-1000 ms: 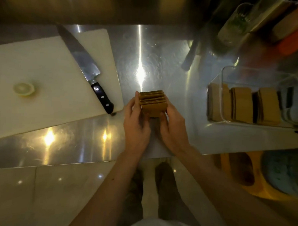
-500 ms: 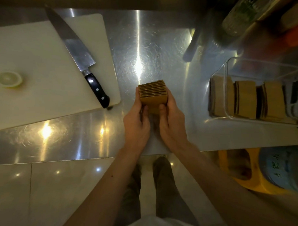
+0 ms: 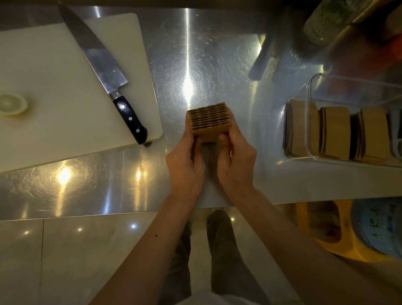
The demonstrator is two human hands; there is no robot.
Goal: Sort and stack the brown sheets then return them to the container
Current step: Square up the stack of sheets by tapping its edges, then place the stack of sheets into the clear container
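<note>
A stack of brown sheets [image 3: 208,122] stands on edge over the steel counter [image 3: 215,60], its layered top edges facing me. My left hand [image 3: 185,163] presses its left side and my right hand [image 3: 235,161] its right side, thumbs on the near face. At the right stands a clear plastic container [image 3: 312,96] that holds three upright bundles of brown sheets [image 3: 336,132].
A white cutting board [image 3: 44,73] lies at the left with a large black-handled knife [image 3: 106,71] and a lemon half [image 3: 10,104]. Bottles and dark items crowd the back right. A yellow stool [image 3: 331,252] stands below the counter edge.
The sheets now sit more evenly squared between my hands. My thumbs have shifted on the near face. The view has tilted a little.
</note>
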